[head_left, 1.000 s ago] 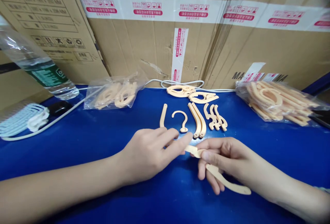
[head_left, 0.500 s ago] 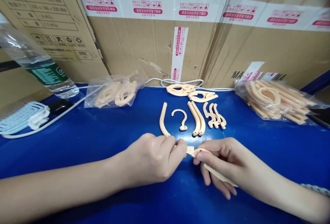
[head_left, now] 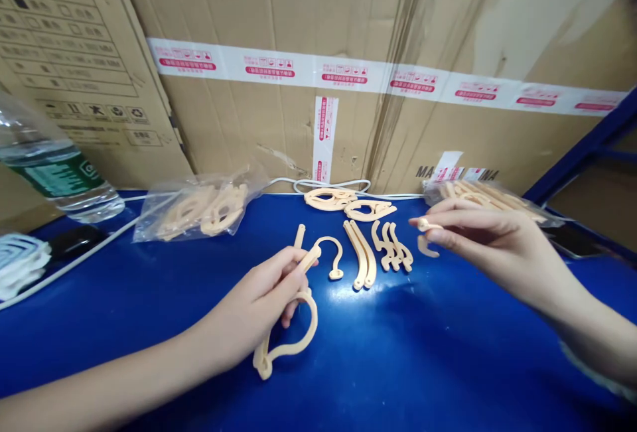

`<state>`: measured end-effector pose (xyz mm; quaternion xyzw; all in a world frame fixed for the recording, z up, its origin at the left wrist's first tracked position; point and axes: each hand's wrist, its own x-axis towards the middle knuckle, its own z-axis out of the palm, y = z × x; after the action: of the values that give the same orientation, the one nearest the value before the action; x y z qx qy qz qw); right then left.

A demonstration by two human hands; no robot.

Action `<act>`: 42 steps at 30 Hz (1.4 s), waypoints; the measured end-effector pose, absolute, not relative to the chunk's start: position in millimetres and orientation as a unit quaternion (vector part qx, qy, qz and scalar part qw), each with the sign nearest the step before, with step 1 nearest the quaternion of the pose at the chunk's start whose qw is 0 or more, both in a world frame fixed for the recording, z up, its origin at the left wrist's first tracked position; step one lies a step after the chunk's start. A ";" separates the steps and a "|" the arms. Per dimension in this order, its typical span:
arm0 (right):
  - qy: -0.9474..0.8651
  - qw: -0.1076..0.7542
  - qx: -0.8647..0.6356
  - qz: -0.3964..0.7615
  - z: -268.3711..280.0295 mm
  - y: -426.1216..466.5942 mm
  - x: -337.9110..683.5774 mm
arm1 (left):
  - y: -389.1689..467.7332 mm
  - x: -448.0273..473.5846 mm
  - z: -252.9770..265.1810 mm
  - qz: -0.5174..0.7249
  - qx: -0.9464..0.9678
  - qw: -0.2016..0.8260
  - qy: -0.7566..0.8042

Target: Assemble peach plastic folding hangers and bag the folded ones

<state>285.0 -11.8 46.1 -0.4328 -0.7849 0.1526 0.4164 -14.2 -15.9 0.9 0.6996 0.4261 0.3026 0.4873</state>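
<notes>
My left hand (head_left: 271, 286) is closed around a partly assembled cream plastic folding hanger (head_left: 314, 319), whose curved hook part hangs below the fingers. A small curved hanger piece (head_left: 428, 247) is pinched between thumb and fingers of my right hand (head_left: 480, 236), raised over the right side of the table. Behind my left hand, a hanger arm (head_left: 299, 236) is partly hidden. Just right of that hand lies a loose hanger hook (head_left: 337, 273). Two long hanger arms (head_left: 361, 256) lie side by side, with several small S-shaped pieces (head_left: 393, 246) next to them.
On the blue table (head_left: 398, 365), two folded hangers (head_left: 331, 200) lie at the back by a white cable (head_left: 283, 182). Bagged hangers (head_left: 199, 210) sit left, another bag (head_left: 488, 193) right. A water bottle (head_left: 60, 173) stands left; cardboard boxes (head_left: 279, 127) wall the back.
My hands have moved apart. The left hand now holds the hanger by itself, hook part downward; my right hand has moved up and right with a small curved piece. The view has tilted upward.
</notes>
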 end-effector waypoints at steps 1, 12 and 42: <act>-0.797 0.412 -0.425 0.122 43.9 -5.6 291.6 | -14.8 -15.0 0.3 0.307 0.669 0.533 0.417; -0.907 0.204 -0.368 -0.001 4.7 18.3 303.8 | -19.6 -14.2 3.2 0.345 0.505 0.676 0.411; -0.937 0.264 -0.216 -0.071 -5.0 -62.9 221.5 | -41.2 -5.5 -10.4 0.243 0.957 -0.019 0.157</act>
<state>221.5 -62.9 -5.0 -0.2156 -0.9374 -0.0706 0.2643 -5.5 -41.2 -10.4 0.9571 0.1570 0.2427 -0.0187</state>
